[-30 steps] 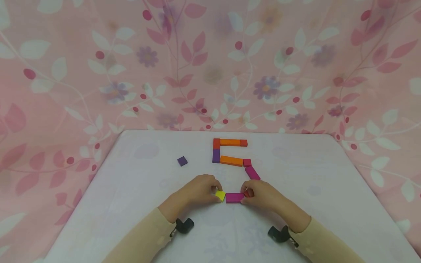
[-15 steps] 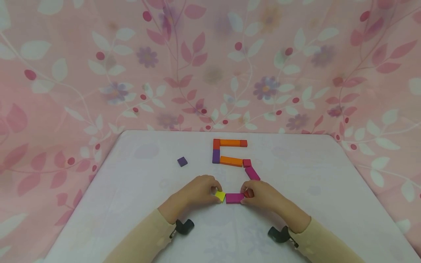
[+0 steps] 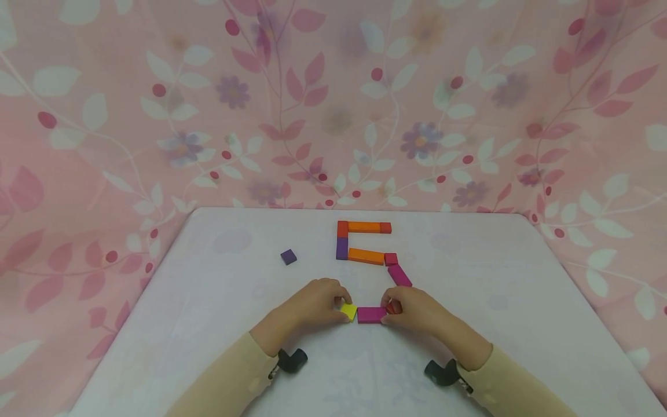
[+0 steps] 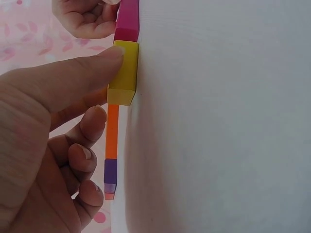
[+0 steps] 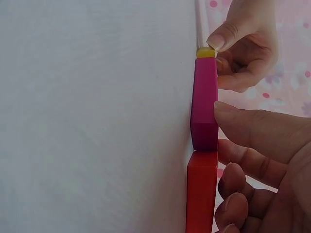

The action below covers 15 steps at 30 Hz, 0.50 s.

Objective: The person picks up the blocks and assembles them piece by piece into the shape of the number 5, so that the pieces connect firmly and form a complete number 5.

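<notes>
In the head view my left hand (image 3: pixel 316 302) pinches a yellow block (image 3: pixel 349 313) between thumb and finger. The yellow block lies against the left end of a magenta block (image 3: pixel 371 315). My right hand (image 3: pixel 418 310) pinches that magenta block near its right end; the right wrist view shows the thumb on its near face. A red block (image 5: pixel 201 194) touches the magenta block's right end. Most of the red one is hidden under the right hand in the head view. Above that hand lies a second, slanted magenta block (image 3: pixel 399 275), its lower end close to the fingers.
Farther back lie a long orange block (image 3: pixel 365 227), a purple block (image 3: pixel 341 249), another orange block (image 3: pixel 366 256) and several red blocks, joined in an open outline. A loose dark purple cube (image 3: pixel 289 257) sits to the left on the white tabletop (image 3: pixel 219 301).
</notes>
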Motion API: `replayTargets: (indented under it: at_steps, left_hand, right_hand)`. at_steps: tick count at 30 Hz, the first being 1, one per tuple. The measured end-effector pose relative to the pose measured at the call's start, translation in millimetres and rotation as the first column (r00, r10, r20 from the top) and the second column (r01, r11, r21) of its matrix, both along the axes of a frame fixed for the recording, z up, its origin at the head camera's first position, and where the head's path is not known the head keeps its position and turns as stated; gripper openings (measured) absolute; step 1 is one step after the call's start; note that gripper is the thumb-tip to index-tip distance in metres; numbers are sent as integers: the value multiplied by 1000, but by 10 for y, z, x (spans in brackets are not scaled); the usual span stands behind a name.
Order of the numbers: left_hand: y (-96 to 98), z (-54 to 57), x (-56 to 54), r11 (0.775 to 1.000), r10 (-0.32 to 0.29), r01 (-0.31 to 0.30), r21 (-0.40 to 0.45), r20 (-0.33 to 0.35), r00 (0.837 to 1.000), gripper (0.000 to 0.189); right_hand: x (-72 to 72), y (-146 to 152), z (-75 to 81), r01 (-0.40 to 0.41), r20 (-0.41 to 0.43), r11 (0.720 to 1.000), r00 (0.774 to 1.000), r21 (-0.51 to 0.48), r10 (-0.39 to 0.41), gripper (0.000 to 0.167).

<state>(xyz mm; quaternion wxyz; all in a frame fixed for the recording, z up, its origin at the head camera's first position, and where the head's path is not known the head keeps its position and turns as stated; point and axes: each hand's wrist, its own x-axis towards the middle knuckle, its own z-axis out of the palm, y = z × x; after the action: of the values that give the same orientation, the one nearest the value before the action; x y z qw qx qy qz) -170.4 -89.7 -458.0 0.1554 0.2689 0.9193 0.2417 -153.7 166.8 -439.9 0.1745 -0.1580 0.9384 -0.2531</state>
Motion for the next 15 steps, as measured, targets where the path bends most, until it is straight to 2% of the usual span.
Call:
replayTargets:
  at_steps: [15]
  left_hand:
    - [0,-23,-15,1000,5,-5,-3,0,1000,32]
  right_hand:
    - [6,-6,-24,22,7,1000,1000,4,-22,29]
